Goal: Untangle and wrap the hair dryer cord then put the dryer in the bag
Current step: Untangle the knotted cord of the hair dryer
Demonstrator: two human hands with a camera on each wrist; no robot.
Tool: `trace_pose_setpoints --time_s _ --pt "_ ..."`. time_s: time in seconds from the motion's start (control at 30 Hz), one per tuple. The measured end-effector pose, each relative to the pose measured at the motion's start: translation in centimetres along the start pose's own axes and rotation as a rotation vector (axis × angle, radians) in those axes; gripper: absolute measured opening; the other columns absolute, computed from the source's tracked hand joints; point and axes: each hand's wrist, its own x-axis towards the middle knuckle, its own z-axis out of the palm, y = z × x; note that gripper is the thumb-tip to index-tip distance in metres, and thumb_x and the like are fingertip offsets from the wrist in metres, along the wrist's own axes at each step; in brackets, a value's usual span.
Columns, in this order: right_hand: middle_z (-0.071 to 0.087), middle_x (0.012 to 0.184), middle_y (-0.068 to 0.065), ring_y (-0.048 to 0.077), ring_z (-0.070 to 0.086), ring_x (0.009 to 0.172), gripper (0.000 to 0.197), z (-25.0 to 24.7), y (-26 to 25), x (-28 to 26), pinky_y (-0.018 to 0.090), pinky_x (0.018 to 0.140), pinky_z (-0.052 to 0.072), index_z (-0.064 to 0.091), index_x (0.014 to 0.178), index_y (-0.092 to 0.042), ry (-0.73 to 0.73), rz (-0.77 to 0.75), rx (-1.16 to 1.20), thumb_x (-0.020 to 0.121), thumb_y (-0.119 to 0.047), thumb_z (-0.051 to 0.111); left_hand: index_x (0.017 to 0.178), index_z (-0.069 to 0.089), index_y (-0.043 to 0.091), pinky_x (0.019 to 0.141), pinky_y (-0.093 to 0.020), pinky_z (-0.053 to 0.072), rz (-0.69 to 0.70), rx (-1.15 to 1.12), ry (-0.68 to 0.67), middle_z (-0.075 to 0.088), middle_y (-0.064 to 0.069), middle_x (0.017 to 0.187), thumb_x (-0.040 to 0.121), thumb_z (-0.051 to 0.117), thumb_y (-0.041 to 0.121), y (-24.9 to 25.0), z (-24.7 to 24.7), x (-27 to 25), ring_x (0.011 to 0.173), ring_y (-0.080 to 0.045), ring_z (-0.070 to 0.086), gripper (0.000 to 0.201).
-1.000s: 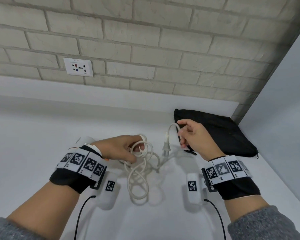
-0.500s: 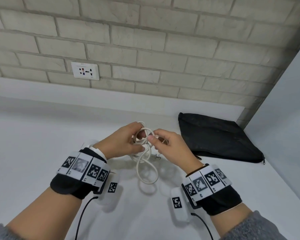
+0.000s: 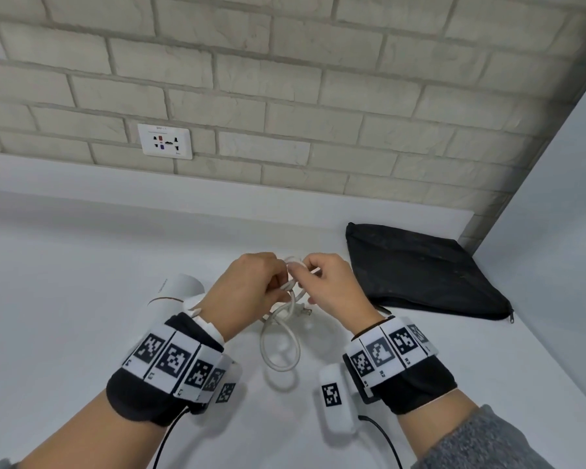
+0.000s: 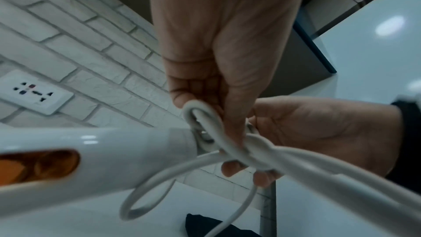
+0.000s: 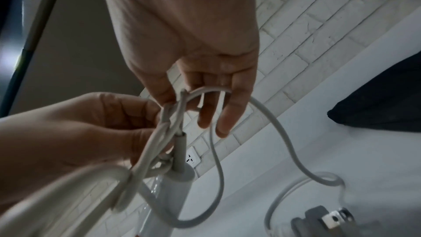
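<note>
The white hair dryer (image 3: pixel 180 289) lies on the white counter, its handle end reaching to my left hand (image 3: pixel 281 282). That hand grips gathered turns of the white cord (image 3: pixel 279 346) just past the handle end of the dryer (image 4: pixel 91 150). My right hand (image 3: pixel 305 269) meets it and pinches a cord loop (image 5: pixel 205 90) between thumb and forefinger. Below both hands a cord loop hangs down to the counter. The plug (image 3: pixel 303 311) sits free under the hands, and the plug (image 5: pixel 325 221) rests on the counter in the right wrist view. The black zip bag (image 3: pixel 420 272) lies flat to the right.
A brick wall with a white socket plate (image 3: pixel 164 141) rises behind the counter. A pale side wall (image 3: pixel 555 231) bounds the counter on the right, just beyond the bag. Black cables run from both wrist cameras toward me.
My right hand has moved left from beside the bag to meet my left hand, bringing cord with it. The plug has dropped from that hand and the hanging loops have shortened.
</note>
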Motion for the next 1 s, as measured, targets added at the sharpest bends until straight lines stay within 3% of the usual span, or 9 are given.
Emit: trace_pose_setpoints --time_s 0.1,0.17,0.27,0.47,0.6,0.67,0.8,0.9,1.0 --pt "0.061 0.081 0.033 0.033 0.057 0.063 0.033 -0.1 0.0 0.3 0.052 0.063 0.056 0.055 0.076 0.015 -0.037 0.046 -0.039 0.083 -0.016 0.05 0.07 0.06 0.012 0.054 -0.01 0.032 -0.052 -0.138 0.011 0.046 0.012 0.06 0.072 0.074 0.013 -0.2 0.0 -0.1 0.052 -0.005 0.045 0.014" --pt "0.057 0.073 0.027 0.024 0.063 0.057 0.03 -0.3 0.3 0.4 0.041 0.052 0.055 0.053 0.073 0.016 -0.06 0.096 -0.01 0.084 -0.011 0.047 0.065 0.058 0.016 0.054 -0.009 0.036 -0.12 -0.296 0.052 0.049 0.011 0.056 0.071 0.075 0.011 -0.7 -0.1 -0.1 0.053 -0.003 0.049 0.019" --pt "0.055 0.069 0.011 0.006 0.06 0.045 0.023 -0.3 1.2 0.3 0.025 0.042 0.048 0.054 0.07 0.0 -0.077 0.183 0.107 0.088 -0.009 0.045 0.066 0.055 0.018 0.055 -0.016 0.039 -0.269 -0.607 0.082 0.056 0.01 0.053 0.08 0.067 0.009 -1.9 -0.5 -0.5 0.052 -0.003 0.049 0.021" --pt "0.062 0.069 0.004 0.007 0.056 0.059 0.02 0.3 2.1 0.4 0.007 0.049 0.039 0.05 0.082 -0.007 -0.163 0.167 0.18 0.095 -0.017 0.038 0.067 0.052 0.013 0.07 -0.031 0.036 -0.441 -1.36 -0.141 0.054 0.001 0.061 0.085 0.049 0.018 -3.3 -1.2 -0.9 0.067 -0.02 0.051 0.019" --pt "0.052 0.065 -0.001 0.013 0.049 0.059 0.021 0.5 1.5 0.1 0.02 0.058 0.04 0.045 0.079 -0.011 -0.154 -0.05 0.0 0.096 -0.022 0.039 0.068 0.062 0.013 0.074 -0.031 0.038 -0.462 -0.883 -0.459 0.046 0.002 0.046 0.084 0.034 0.064 -2.4 -2.8 -0.5 0.066 -0.019 0.053 0.061" --pt "0.053 0.067 -0.002 0.014 0.05 0.061 0.022 0.7 0.7 0.0 0.027 0.06 0.041 0.041 0.075 -0.017 -0.166 -0.15 -0.083 0.096 -0.024 0.04 0.069 0.065 0.014 0.068 -0.026 0.039 -0.425 -0.674 -0.488 0.046 0.003 0.045 0.085 0.034 0.061 -1.3 -3.1 -0.2 0.056 -0.014 0.052 0.059" --pt "0.053 0.065 0.0 0.004 0.055 0.052 0.022 0.3 0.4 0.2 0.023 0.055 0.046 0.043 0.076 -0.012 -0.152 -0.102 0.089 0.096 -0.022 0.04 0.065 0.059 0.012 0.061 -0.025 0.035 -0.319 -0.979 -0.233 0.037 0.009 0.044 0.095 0.039 0.024 -1.1 -3.0 0.1 0.049 -0.01 0.039 0.037" --pt "0.054 0.065 0.004 0.008 0.055 0.048 0.026 -0.7 1.9 0.3 0.02 0.052 0.047 0.045 0.076 -0.007 -0.161 0.087 0.276 0.098 -0.019 0.036 0.061 0.06 0.02 0.058 -0.02 0.047 -0.344 -1.523 0.104 0.043 0.009 0.047 0.085 0.04 0.028 -2.7 -4.4 0.7 0.049 -0.007 0.047 0.033" --pt "0.052 0.06 0.004 0.014 0.048 0.045 0.024 -0.9 3.1 0.0 0.028 0.053 0.042 0.046 0.082 -0.006 -0.156 0.157 0.349 0.097 -0.02 0.036 0.066 0.06 0.019 0.063 -0.023 0.054 -0.374 -1.657 0.214 0.047 0.007 0.049 0.085 0.041 0.028 -3.9 -5.2 0.6 0.048 -0.009 0.051 0.028"
